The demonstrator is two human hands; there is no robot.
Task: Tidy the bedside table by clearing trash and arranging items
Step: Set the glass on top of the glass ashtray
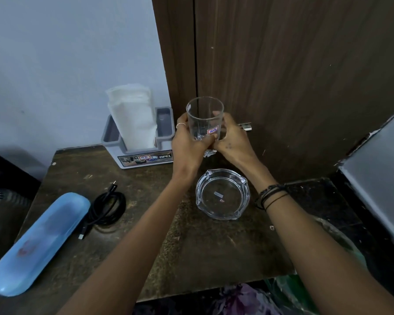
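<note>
— Hands first: what did the head camera show of them?

— Both were raised over the back of the bedside table [191,258], wrapped around a clear drinking glass [204,119]. The left hand [188,144] had its fingers curled round the glass's left side and base, a ring on one finger. The right hand [231,142] gripped the right side, fingers behind the glass and thumb toward the front. A small crumpled bit of something shiny [208,153] sat between the palms just under the glass; I could not tell what it was.

— Was the glass resting on anything?

— No, it was held upright in the air, in front of the dark wooden panel [293,76], with a small red-bordered sticker [212,130] on its near face.

— And on the tabletop?

— A clear glass ashtray [222,193] lay just below the hands, between the two forearms. At the back left stood a grey organiser [143,148] holding white tissues [133,117]. A coiled black cable [107,205] lay on the left, touching a long blue case [39,244] that reached the front-left corner. The right wrist wore dark bands [272,195].
</note>
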